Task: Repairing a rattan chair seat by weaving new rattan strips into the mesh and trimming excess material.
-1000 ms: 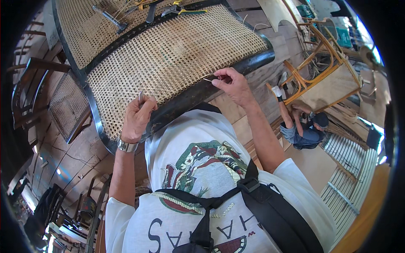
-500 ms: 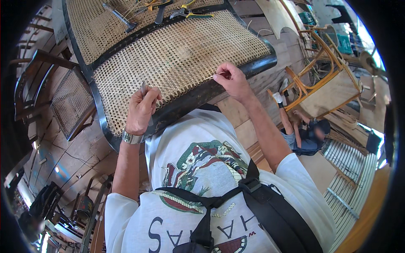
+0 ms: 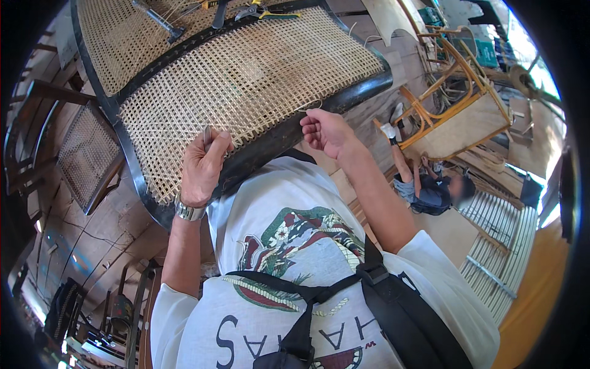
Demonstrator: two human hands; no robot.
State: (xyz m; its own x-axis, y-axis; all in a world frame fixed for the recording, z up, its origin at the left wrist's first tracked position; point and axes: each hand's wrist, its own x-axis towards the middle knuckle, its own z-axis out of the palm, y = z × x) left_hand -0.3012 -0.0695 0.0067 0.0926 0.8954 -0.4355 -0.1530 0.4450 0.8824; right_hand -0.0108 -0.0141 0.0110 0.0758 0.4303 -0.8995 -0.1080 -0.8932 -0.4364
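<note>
One lettered shirt point(image 3: 307, 258), cane panel point(image 3: 246, 80)

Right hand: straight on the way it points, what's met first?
Most likely the black rail, with the woven cane panel just beyond; depth is unclear, so the right hand may pass over the rail.

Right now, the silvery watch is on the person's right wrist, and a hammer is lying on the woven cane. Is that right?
Not quite: the head view shows the silvery watch on the wrist of the left hand, not the right. A hammer is lying on the woven cane.
</note>
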